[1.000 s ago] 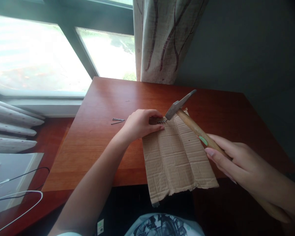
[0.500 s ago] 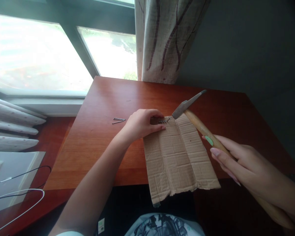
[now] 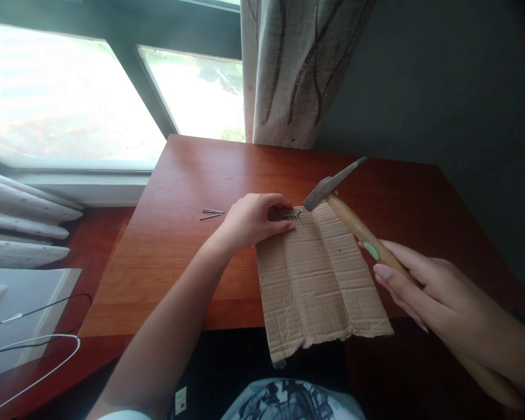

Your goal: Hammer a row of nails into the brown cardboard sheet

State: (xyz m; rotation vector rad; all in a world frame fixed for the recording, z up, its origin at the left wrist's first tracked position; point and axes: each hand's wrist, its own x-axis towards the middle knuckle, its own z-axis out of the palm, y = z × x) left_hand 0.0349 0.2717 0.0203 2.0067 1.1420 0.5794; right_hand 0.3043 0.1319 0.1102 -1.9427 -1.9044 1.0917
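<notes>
A broad window [image 3: 65, 105] fills the far left of my view, bright and washed out, with a dark grey wall [image 3: 441, 87] at the far right. Below them spreads the reddish-brown wooden surface [image 3: 227, 280] that I face. A pale curtain [image 3: 297, 76] with dark wavy stripes hangs behind its far edge.

A creased sheet of corrugated cardboard [image 3: 319, 280] lies on the surface in front of me, its ragged near end sticking out past the edge.

Across its upper right slants a hammer [image 3: 354, 223] with a wooden handle, a green oval mark and a metal head. My right hand [image 3: 429, 286] is clamped around the handle, thumb along it, and the butt runs out beneath my wrist. The head's lower end is just beside my left fingertips, over the cardboard's far edge; I cannot tell whether it touches anything.

My left hand [image 3: 254, 219] rests at the cardboard's upper left corner, thumb and forefinger parted. My other fingers are hidden, so I cannot tell whether they grip anything.

A few loose nails [image 3: 211, 217] lie left of that hand. Between my thumb and forefinger shows a tiny toothed metallic row [image 3: 291, 216], too small to make out.
</notes>
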